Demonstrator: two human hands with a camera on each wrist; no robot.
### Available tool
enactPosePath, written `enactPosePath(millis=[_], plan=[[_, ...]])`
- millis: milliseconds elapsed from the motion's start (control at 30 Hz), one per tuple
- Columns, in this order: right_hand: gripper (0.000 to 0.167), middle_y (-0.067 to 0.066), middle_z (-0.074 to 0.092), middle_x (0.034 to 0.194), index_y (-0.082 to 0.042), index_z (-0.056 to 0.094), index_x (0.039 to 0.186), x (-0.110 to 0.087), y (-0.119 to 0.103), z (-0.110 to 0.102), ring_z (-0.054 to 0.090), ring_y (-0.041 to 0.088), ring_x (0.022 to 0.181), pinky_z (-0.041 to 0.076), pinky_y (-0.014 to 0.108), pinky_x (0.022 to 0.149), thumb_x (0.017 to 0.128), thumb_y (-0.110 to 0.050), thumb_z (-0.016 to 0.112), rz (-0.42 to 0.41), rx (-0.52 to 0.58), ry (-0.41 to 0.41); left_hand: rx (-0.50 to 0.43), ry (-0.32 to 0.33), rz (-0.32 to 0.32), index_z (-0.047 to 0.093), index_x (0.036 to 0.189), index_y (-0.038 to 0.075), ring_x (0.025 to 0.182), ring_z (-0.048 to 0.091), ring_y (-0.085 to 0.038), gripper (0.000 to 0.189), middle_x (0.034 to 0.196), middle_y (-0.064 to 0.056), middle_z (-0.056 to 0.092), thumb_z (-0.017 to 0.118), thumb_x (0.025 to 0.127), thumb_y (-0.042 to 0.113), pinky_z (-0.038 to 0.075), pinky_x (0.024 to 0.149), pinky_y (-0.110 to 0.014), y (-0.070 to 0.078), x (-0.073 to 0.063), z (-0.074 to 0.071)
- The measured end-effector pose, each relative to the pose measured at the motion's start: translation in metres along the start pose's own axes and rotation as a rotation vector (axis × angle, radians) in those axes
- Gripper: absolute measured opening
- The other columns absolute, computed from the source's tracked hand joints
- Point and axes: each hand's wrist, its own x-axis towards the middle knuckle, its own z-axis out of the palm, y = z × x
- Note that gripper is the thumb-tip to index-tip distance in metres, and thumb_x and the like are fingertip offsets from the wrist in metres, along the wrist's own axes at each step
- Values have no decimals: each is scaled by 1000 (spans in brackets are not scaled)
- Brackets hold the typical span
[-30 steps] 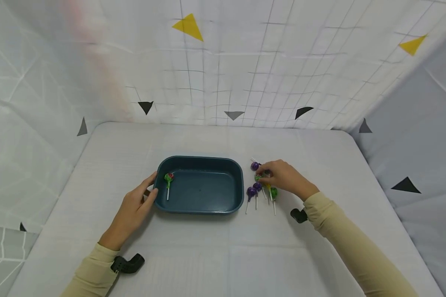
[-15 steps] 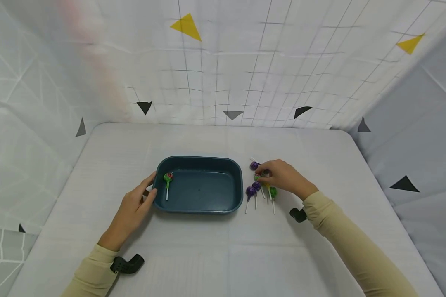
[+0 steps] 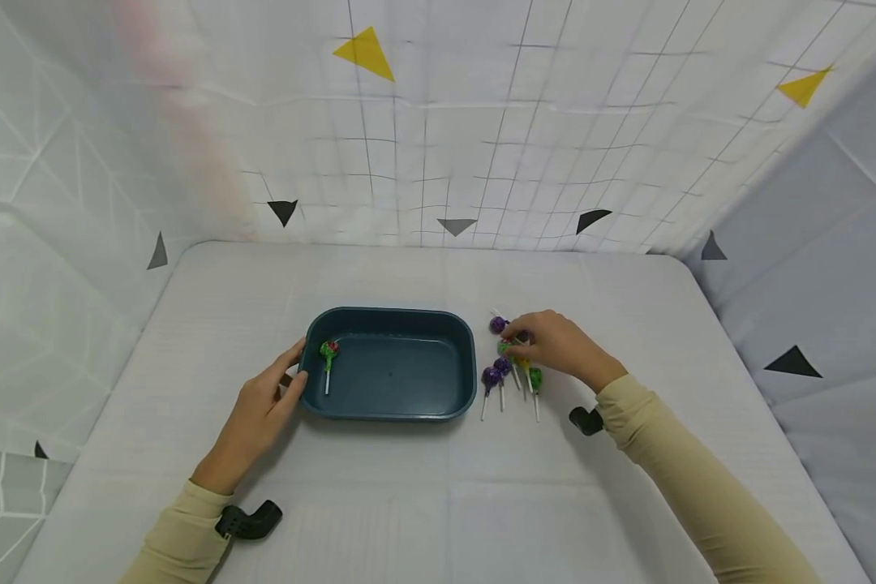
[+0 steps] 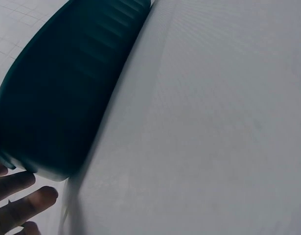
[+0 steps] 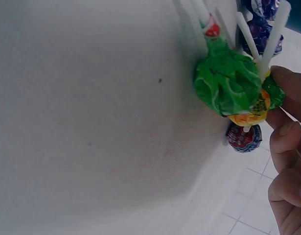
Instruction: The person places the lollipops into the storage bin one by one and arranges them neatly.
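Observation:
In the head view a dark teal tray [image 3: 438, 326] lies on the white table, a green-and-red lollipop [image 3: 328, 350] in its left end. My left hand [image 3: 251, 418] touches the tray's left end, thumb and fingers resting at the outer wall. To the right of the tray, my right hand [image 3: 555, 345] pinches a green-wrapped lollipop [image 3: 504, 347] between thumb and forefinger, still among the others. The right wrist view shows the fingertips at its green wrapper [image 5: 274, 93], partly behind a yellow lollipop [image 5: 248, 119] and a larger green lollipop [image 5: 226, 83].
Purple lollipops [image 3: 491, 377] lie between the tray and my right hand, with another purple one [image 3: 498, 324] farther back. A green lollipop [image 3: 536, 379] sits nearest the right wrist. White cloth walls [image 3: 438, 146] with lines and triangles surround the table [image 3: 445, 503].
Barely anything differs: the right hand's fingers shift slightly around the green lollipop, showing more of it. The left hand stays at the tray.

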Motion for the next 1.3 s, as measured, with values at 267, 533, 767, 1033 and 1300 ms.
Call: enactPosePath(millis=[267,533,767,1033,1300], plan=[[26,7,77,117,-11,79,116,-1,-4,-5,71,24,105,56,47,91,93,-24,79,-9,-15,0,0,-6,-2,44,158,9,84,63,-16,50,137,-18,66,52,110,22,47,66,-26,1,0,-1],[23,7,77,118,-14,81,113,0,-7,-10,70,25,105,57,46,88,92,-25,80,-4,-9,13,-3,-1,-1,44,157,9,83,63,-16,50,137,-18,66,52,109,20,47,66,-26,2,0,-1],[24,6,77,116,-15,80,114,-1,-10,-15,66,19,87,53,35,75,92,-24,80,-15,7,9,-8,3,0,44,157,10,81,62,-15,50,137,-17,67,53,109,19,46,65,-26,1,0,0],[24,3,78,106,-14,80,113,-1,-16,-20,59,15,73,48,29,62,92,-25,80,-17,21,14,4,-8,-9,43,158,11,84,63,-16,51,139,-16,65,52,110,23,48,66,-27,0,0,0],[27,1,77,99,-14,79,115,-1,-21,-26,56,13,67,46,28,57,92,-27,81,-44,24,45,5,-9,-11,43,158,11,84,63,-16,51,138,-17,66,52,110,23,47,66,-27,0,0,0]])
